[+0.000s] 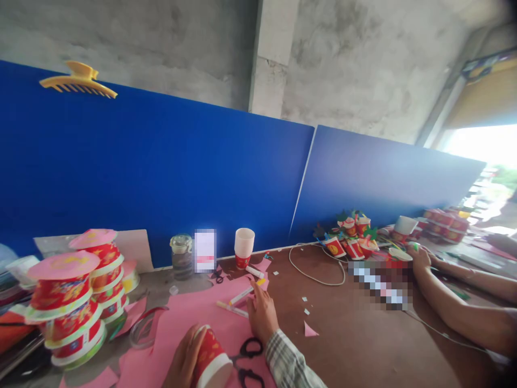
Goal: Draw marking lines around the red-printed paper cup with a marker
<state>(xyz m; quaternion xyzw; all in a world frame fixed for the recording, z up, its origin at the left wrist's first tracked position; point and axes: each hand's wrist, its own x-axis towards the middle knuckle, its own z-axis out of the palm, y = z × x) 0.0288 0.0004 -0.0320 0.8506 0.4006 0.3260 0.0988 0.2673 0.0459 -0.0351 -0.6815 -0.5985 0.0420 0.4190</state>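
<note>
My left hand is wrapped round a red paper cup lying on its side near the bottom edge. My right hand, in a plaid sleeve, lies flat with fingers stretched over the pink paper sheet, fingertips close to a pale marker. A second marker lies just beyond it. Black scissors rest on the pink sheet between my wrist and the cup.
Stacks of red cups with pink lids stand at left beside a tape roll. A jar and a white cup stand by the blue partition. Another person's arms reach in at right near decorated cups. A white cable loops on the brown table.
</note>
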